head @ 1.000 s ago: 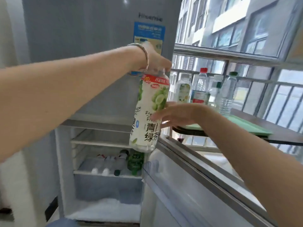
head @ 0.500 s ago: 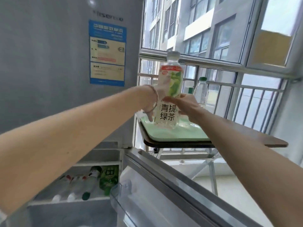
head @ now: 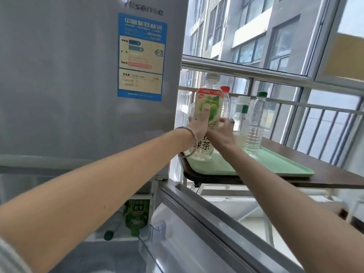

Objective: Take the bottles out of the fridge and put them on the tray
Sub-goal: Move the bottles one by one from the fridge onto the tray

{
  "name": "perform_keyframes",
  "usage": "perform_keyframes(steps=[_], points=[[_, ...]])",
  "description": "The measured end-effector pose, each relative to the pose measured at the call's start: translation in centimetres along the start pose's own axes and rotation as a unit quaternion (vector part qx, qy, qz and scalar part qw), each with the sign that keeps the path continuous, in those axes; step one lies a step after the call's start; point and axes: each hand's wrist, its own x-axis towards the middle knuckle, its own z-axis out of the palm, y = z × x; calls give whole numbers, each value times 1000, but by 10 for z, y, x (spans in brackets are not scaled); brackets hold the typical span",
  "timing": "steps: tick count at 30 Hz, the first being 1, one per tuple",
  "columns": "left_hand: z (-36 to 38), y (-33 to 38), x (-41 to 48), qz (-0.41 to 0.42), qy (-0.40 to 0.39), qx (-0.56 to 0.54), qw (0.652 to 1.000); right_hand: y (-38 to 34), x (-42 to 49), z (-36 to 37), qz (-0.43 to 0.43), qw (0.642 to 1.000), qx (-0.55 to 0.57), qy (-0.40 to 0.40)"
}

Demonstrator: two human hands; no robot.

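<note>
While before aloft, green-tea bottle (head: 206, 107) on tray (head: 275, 164).

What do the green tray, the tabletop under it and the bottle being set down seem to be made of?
Green tray: probably plastic, a matte, even mint colour with a moulded raised rim.
Tabletop: looks like dark wood or laminate, smooth with a slight sheen; the grain is unclear.
Green tea bottle: clear plastic, glossy, wrapped in a printed film label and closed with a pale cap. Left hand and right hand grip it.
</note>
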Motion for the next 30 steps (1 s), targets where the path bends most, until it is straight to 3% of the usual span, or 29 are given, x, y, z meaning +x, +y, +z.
perform_keyframes(steps=[2, 4, 6, 8, 13, 19, 22, 26, 30], points=[[-9, -6, -12, 90, 64, 28, 994, -4, -18, 4, -123, 986, -26, 107], [-21, -12, -28, 163, 161, 35, 973, -15, -40, 9, -213, 964, -59, 148], [-35, -22, -48, 186, 202, 56, 960, -24, -63, 18, -238, 962, -72, 112], [-50, -36, -68, 175, 198, 99, 959, -34, -85, 32, -248, 964, -96, 24], [-105, -107, -114, 52, 178, 208, 960, -48, -143, 91, -254, 920, -242, -173], [-145, -222, -118, -118, 56, 300, 945, -10, -186, 187, -177, 850, -328, -373], [-156, -274, -109, -187, 32, 303, 934, 20, -201, 241, -122, 819, -363, -428], [-164, -347, -79, -242, 41, 264, 933, 65, -211, 301, -71, 806, -359, -466], [-168, -419, -50, -313, 58, 303, 898, 108, -219, 341, -46, 793, -371, -481]])
